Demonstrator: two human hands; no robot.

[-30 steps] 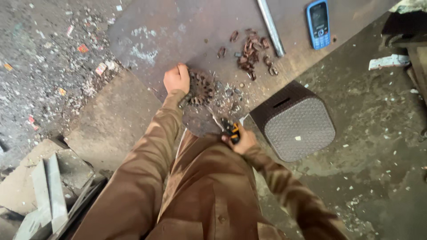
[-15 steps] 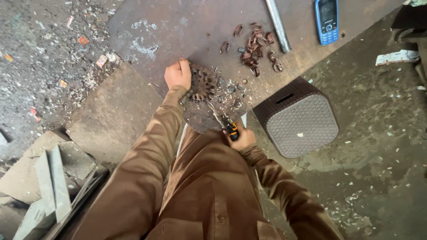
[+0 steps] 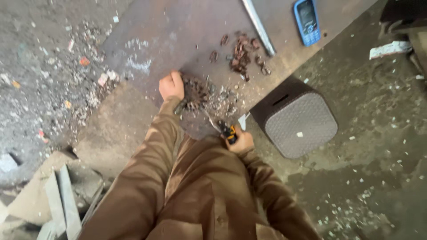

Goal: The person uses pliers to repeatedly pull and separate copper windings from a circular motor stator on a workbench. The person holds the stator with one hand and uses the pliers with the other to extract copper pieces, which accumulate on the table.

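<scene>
From the head view, the left hand (image 3: 171,86) is closed in a fist on a dark, spiky clump of scrap (image 3: 195,92) near the lower edge of a rusty metal plate (image 3: 178,31). The right hand (image 3: 240,141) grips a screwdriver (image 3: 222,128) with a black and orange handle, tip toward the clump. A blue phone (image 3: 307,16) lies at the plate's far edge; a grey speaker (image 3: 299,120) sits just beside its lower right edge.

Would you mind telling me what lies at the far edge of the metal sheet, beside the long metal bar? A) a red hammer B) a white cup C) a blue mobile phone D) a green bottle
C: a blue mobile phone lies flat on the metal sheet, just right of the metal bar.
</scene>
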